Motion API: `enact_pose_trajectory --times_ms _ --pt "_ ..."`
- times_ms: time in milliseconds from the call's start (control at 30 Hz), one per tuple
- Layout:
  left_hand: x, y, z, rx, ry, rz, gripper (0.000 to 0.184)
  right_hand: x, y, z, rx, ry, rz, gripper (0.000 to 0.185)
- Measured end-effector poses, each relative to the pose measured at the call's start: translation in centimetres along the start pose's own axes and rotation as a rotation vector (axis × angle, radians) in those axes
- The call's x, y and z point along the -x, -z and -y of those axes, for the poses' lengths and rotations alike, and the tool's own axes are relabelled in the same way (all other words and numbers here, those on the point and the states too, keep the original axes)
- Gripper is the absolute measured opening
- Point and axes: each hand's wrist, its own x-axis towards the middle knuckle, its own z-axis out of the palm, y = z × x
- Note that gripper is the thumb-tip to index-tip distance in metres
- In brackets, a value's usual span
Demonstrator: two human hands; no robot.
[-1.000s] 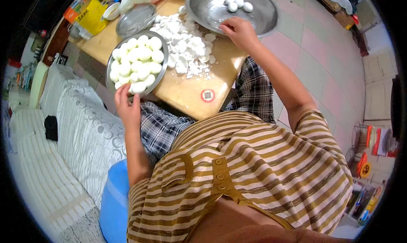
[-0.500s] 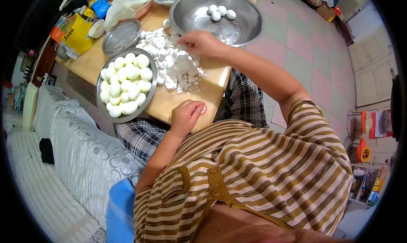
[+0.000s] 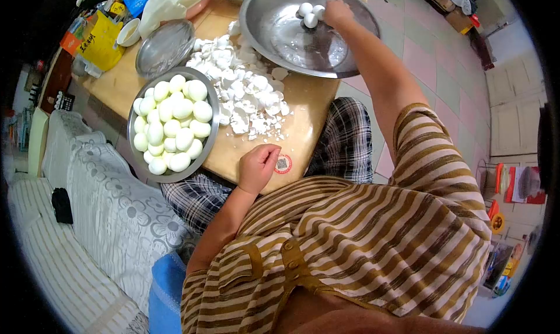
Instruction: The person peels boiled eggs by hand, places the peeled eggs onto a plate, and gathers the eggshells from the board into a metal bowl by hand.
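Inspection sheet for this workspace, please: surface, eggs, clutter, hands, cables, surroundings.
Surface: tan table, with round red-and-white sticker near its front edge.
Eggs: peeled eggs heaped in steel bowl, which appears to overhang the edge; white eggs in large steel basin, three visible.
Clutter: eggshells piled between bowl and basin; yellow bag and white bowl at far left.
Hands: left hand beside sticker, contents hidden; right hand at basin eggs, grip unclear.
Cables: nothing seen.
Surroundings: tiled floor right, patterned sofa cover left.
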Motion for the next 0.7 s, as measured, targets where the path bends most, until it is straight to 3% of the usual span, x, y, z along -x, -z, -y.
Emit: enact_pose_trajectory --times_ms 67,167,233,300,400,467,500,567,633,700 --pt "-0.3 0.0 0.1 -0.028 -0.025 -0.001 0.010 -0.3 -0.7 -0.3 0.038 -0.158 0.155 0.036" --pt "-0.3 0.2 0.0 -0.081 -0.031 -0.005 0.012 -1.1 -2.4 -0.9 -0.024 -0.149 0.288 0.040" --pt "-0.1 0.1 0.2 -0.075 -0.032 0.002 0.014 -1.6 -3.5 -1.3 0.069 0.080 0.414 0.044" --pt "-0.2 0.1 0.3 -0.065 -0.044 0.000 0.014 -0.9 -2.2 -1.0 0.014 0.121 0.431 0.052" --pt "-0.1 0.0 0.2 -0.023 0.011 -0.001 0.015 -0.6 -2.2 -0.3 -0.234 0.023 0.322 0.052" --pt "-0.2 0.0 0.5 -0.013 0.006 -0.031 0.013 2.7 3.3 2.0 -0.612 0.186 -0.037 0.032" --pt "0.2 -0.2 0.6 0.000 0.009 -0.052 0.012 4.7 5.5 3.2 -0.610 0.180 -0.024 0.032" --pt "0.2 -0.1 0.6 0.050 0.004 -0.074 0.015 9.9 9.0 5.6 -1.339 0.414 -0.037 0.031" --pt "0.2 -0.1 0.3 0.143 0.068 -0.074 0.013 16.7 12.6 7.3 -1.161 0.446 -0.191 0.028" --pt "0.0 0.0 1.3 0.247 0.108 -0.099 0.013 22.4 11.9 7.4 -1.127 0.432 -0.205 0.045"
